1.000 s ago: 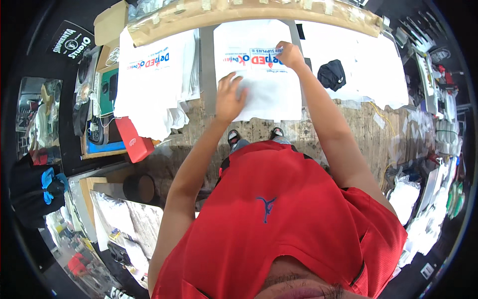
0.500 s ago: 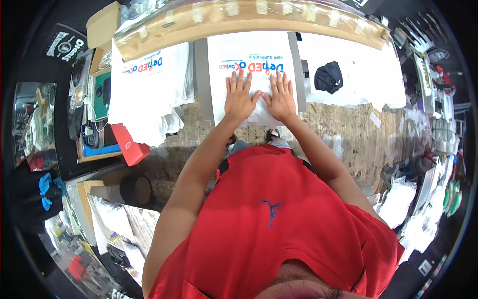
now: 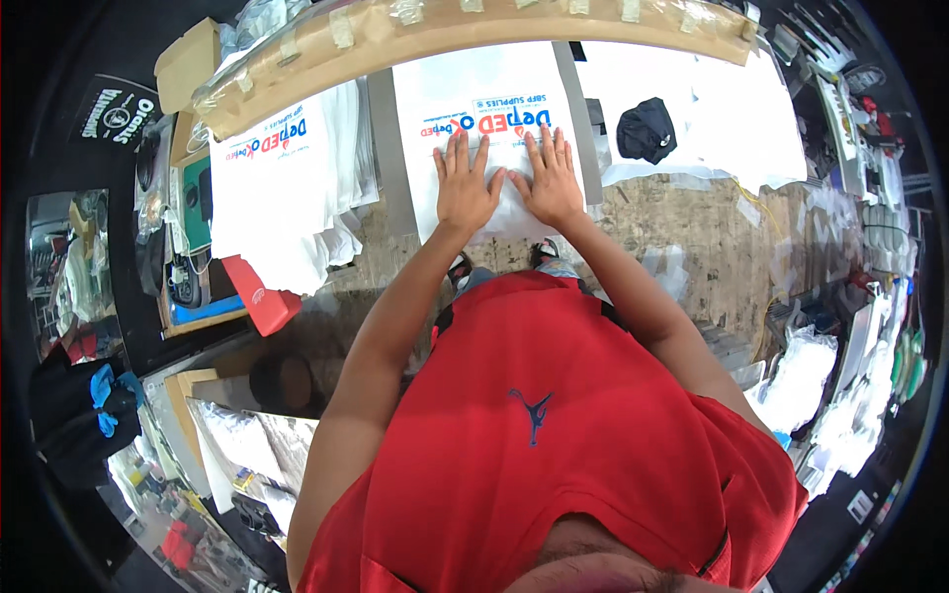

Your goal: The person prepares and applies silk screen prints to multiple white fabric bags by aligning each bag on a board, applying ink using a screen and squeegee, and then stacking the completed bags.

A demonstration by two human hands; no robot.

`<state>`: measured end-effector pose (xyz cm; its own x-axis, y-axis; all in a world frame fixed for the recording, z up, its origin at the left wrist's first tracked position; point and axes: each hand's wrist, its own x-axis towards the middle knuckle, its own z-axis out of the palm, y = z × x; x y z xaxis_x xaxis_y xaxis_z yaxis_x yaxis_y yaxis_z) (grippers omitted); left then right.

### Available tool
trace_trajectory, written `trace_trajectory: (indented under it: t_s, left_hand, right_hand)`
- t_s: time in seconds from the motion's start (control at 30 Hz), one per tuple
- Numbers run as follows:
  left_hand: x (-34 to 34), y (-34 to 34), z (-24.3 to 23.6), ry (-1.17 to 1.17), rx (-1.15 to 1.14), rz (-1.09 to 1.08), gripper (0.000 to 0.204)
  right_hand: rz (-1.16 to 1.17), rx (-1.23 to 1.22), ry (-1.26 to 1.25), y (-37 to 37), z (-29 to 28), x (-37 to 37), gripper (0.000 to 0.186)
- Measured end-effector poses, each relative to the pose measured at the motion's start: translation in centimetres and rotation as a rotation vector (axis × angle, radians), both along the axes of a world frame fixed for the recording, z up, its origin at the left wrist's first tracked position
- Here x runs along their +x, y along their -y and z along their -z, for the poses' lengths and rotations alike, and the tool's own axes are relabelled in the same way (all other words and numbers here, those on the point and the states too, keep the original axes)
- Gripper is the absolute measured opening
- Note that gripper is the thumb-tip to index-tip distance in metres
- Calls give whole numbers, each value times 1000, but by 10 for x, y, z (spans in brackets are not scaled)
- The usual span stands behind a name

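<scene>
Your left hand (image 3: 467,201) and right hand (image 3: 552,195) lay flat, fingers extended, on the printed white sheet (image 3: 479,79) atop the grey board (image 3: 393,178) — looked light, limp; probably best pinched by side edges.

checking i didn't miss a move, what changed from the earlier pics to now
Since the first picture, the right hand has moved down the white printed sheet, toward its near edge, and the left hand rightward; both now lie flat, side by side, on its near half. The printed stack at left and black bundle at right stayed put.
</scene>
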<state>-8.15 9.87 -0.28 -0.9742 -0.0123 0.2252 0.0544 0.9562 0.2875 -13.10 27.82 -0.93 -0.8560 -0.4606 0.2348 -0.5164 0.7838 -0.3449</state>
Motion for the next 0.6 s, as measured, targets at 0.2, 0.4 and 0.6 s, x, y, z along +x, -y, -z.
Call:
trace_trajectory:
  t_s: [0.2, 0.4, 0.6]
  left_hand:
    - [-2, 2, 3, 19, -62, 13, 65]
    - [-2, 1, 3, 24, -67, 5, 63]
    - [-2, 1, 2, 42, -80, 3, 63]
  right_hand:
    - [-5, -26, -15, 1, -1, 2, 75]
    - [-2, -25, -1, 0, 0, 2, 75]
    - [-1, -25, -1, 0, -3, 2, 74]
